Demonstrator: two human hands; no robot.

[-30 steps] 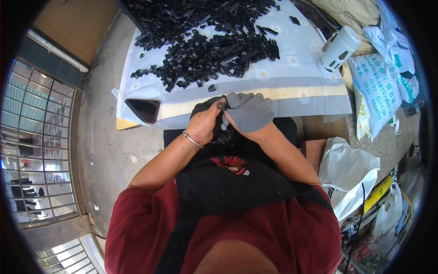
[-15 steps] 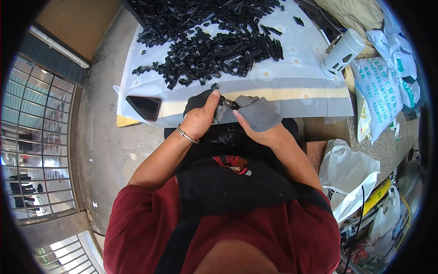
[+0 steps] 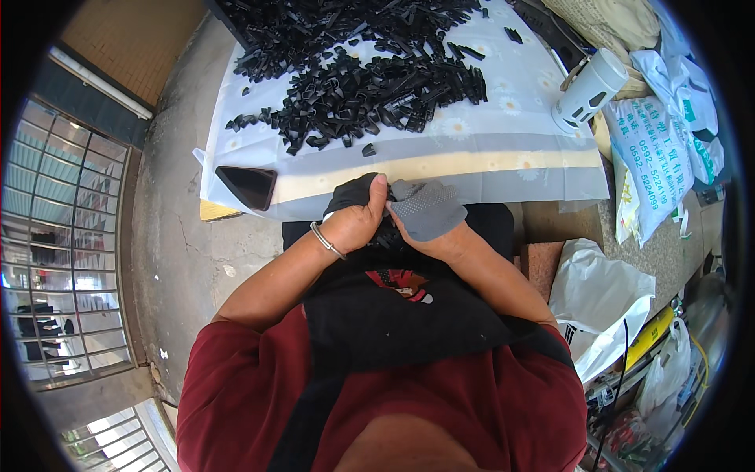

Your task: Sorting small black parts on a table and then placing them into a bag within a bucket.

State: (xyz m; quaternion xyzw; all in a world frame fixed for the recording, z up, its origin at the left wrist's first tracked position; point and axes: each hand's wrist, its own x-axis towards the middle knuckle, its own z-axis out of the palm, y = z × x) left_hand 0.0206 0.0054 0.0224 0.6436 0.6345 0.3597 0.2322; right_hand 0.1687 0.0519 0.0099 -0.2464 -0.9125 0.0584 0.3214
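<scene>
My left hand (image 3: 354, 216), in a black glove that leaves the thumb bare, is closed with the thumb along the top. Against it presses my right hand (image 3: 429, 212), its fingers curled inside a grey dotted glove. Both meet above my lap at the table's near edge; whatever lies between the fingers is hidden. Small black plastic pieces (image 3: 385, 236) show in my lap just below the hands. A single black piece (image 3: 369, 149) lies on the cloth beyond my left hand, with a large pile of black plastic pieces (image 3: 354, 94) behind it.
The table has a pale flowered cloth (image 3: 511, 157). A dark phone (image 3: 248, 187) lies at its near left edge, and a white cup-like container (image 3: 591, 90) stands at the right. Printed plastic sacks (image 3: 649, 169) and a white bag (image 3: 598, 291) sit to the right.
My hands have drawn together and slightly down toward my lap. The small dark piece between them before is now hidden. The single piece by my left thumb now shows apart on the cloth.
</scene>
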